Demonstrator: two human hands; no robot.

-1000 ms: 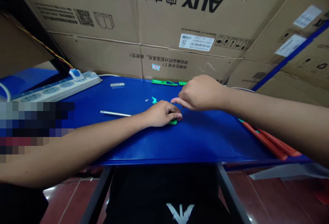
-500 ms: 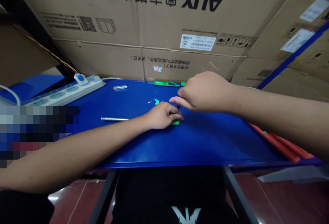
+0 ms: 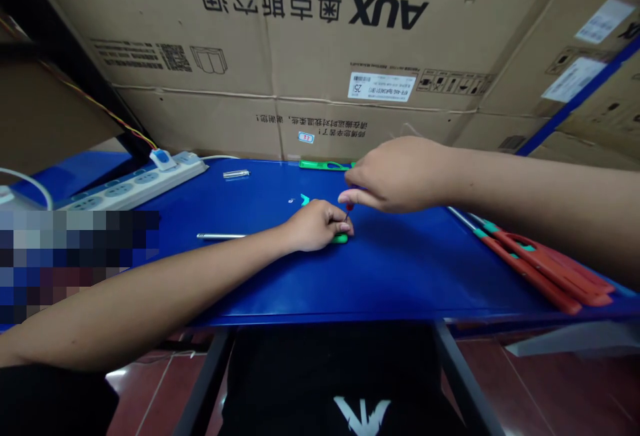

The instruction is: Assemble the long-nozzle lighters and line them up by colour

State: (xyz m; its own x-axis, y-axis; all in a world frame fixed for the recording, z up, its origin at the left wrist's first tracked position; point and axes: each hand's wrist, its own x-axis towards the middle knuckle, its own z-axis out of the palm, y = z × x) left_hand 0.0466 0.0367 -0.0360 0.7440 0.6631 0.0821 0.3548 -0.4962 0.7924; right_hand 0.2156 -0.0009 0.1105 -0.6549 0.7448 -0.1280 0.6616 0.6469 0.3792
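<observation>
On the blue tabletop, my left hand is closed around a green stick lighter. Its metal tube sticks out to the left from behind my forearm, and most of the green body is hidden under my fingers. Above it, my right hand pinches the red handle of a small screwdriver. The screwdriver's thin shaft points down at my left fingertips; where its tip sits is hidden. A small teal piece lies just beyond my left hand.
Several red stick lighters lie at the right edge. A green shell part and a clear tube-like piece lie toward the back. A white power strip stands at left, and a large cardboard box walls off the rear.
My right hand has turned slightly on the screwdriver, its fingers shifting a little. My left hand stays in place on the green lighter. The view has shifted slightly, showing more of the red lighters.
</observation>
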